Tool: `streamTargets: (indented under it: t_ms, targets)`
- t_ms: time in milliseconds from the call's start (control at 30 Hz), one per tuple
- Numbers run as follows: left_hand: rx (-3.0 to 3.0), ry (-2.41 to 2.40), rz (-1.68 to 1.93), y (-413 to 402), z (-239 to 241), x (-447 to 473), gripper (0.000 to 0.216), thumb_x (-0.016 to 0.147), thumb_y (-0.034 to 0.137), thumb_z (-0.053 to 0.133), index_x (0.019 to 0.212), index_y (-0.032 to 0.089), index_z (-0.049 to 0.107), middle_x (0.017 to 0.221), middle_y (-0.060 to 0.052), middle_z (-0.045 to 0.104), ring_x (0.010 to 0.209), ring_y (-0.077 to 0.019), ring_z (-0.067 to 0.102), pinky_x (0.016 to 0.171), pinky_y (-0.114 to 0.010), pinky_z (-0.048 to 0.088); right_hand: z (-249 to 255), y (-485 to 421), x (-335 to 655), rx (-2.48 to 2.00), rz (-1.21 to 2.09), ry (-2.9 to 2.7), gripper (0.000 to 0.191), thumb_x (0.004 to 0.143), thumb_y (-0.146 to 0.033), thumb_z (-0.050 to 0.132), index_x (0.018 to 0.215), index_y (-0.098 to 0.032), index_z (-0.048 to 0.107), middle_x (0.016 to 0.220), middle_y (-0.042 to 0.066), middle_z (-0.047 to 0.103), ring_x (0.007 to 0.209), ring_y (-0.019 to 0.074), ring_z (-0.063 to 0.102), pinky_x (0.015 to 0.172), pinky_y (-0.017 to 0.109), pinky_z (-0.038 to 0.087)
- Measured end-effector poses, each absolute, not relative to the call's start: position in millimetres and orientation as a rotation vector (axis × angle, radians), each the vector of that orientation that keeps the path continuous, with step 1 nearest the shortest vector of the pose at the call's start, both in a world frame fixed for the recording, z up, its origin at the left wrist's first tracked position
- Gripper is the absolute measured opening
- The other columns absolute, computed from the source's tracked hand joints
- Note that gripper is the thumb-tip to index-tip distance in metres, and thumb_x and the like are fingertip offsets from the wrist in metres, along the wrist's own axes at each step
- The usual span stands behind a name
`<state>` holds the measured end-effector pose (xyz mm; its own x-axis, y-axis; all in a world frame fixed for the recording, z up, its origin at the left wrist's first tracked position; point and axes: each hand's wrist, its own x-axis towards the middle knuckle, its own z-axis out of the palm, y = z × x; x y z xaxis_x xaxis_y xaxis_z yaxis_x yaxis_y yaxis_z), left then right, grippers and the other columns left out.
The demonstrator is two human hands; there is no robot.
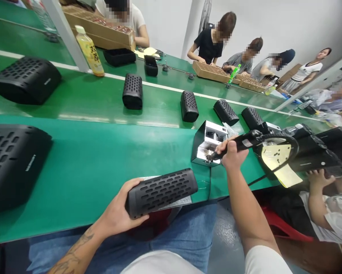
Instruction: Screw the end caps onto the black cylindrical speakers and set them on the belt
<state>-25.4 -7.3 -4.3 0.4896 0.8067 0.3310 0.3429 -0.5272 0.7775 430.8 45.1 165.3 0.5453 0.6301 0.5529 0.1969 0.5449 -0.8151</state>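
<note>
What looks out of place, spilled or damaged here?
No spill or damage shows on the held speaker or green bench. Mildly odd: a yellow drink bottle stands by the white post, near other speakers, where a knock could wet them.

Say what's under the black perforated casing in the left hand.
Beneath the casing, a flat grey item shows at the edges, on the green bench; the rest is covered.

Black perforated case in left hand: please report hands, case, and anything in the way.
Left hand gripping black case by one end. Right hand holding black tool, tip at metal box. Metal box near case's free end.
</note>
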Motion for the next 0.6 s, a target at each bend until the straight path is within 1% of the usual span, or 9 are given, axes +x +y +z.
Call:
streamTargets:
  t_ms: [67,167,333,400,467,533,600]
  targets:
    - [2.087,0.937,0.910,-6,1,-23,0.116,0.087,0.041,0.111,0.185,0.037,0.049,0.175,-0.020,0.074,0.159,-0.0516,0.082,0.131,-0.074,0.073,155,44,430,-1.009,0.344,-0.999,0.067,0.086,-0.078,0.109,0.087,-0.027,0.064,0.057,-0.010,0.064,0.042,0.0135,0.058,0.049,0.030,0.058]
    - [2.099,0.914,0.876,-3,9,-21,0.119,0.086,0.042,0.111,0.186,0.035,0.046,0.177,-0.021,0.071,0.161,-0.0501,0.080,0.136,-0.071,0.071,153,32,426,-1.016,0.344,-0.999,0.064,0.086,-0.077,0.110,0.090,-0.027,0.069,0.058,-0.010,0.066,0.042,0.0147,0.060,0.048,0.031,0.058]
    - [2.082,0.906,0.832,-3,13,-17,0.120,0.087,0.040,0.108,0.185,0.033,0.040,0.179,-0.020,0.068,0.163,-0.0476,0.078,0.138,-0.067,0.068,181,-8,402,-0.877,0.409,-0.994,0.060,0.087,-0.078,0.110,0.102,-0.030,0.078,0.059,-0.010,0.068,0.042,0.0172,0.060,0.048,0.034,0.060]
    - [2.063,0.906,0.826,-3,13,-16,0.120,0.086,0.040,0.109,0.184,0.033,0.040,0.180,-0.020,0.067,0.163,-0.0474,0.079,0.137,-0.066,0.069,195,-32,379,-0.778,0.518,-1.059,0.055,0.091,-0.079,0.108,0.109,-0.034,0.083,0.061,-0.009,0.069,0.041,0.0181,0.059,0.048,0.036,0.061]
    - [2.044,0.922,0.818,-3,12,-14,0.123,0.083,0.040,0.111,0.184,0.033,0.041,0.180,-0.020,0.067,0.163,-0.0478,0.078,0.137,-0.065,0.069,202,-53,352,-0.699,0.662,-1.167,0.047,0.100,-0.079,0.101,0.115,-0.037,0.086,0.062,-0.007,0.071,0.040,0.0185,0.058,0.049,0.038,0.061]
    - [2.025,0.942,0.811,-3,11,-13,0.125,0.080,0.040,0.112,0.183,0.033,0.041,0.181,-0.020,0.067,0.163,-0.0481,0.078,0.137,-0.065,0.069,203,-65,326,-0.614,0.790,-1.278,0.041,0.108,-0.078,0.093,0.120,-0.038,0.087,0.064,-0.006,0.073,0.041,0.0181,0.059,0.050,0.039,0.063]
    - [2.015,0.942,0.819,-3,10,-11,0.125,0.080,0.041,0.112,0.183,0.033,0.042,0.181,-0.020,0.066,0.163,-0.0483,0.078,0.136,-0.065,0.069,196,-67,304,-0.552,0.873,-1.339,0.041,0.111,-0.076,0.091,0.121,-0.037,0.086,0.065,-0.006,0.073,0.043,0.0173,0.062,0.052,0.037,0.065]
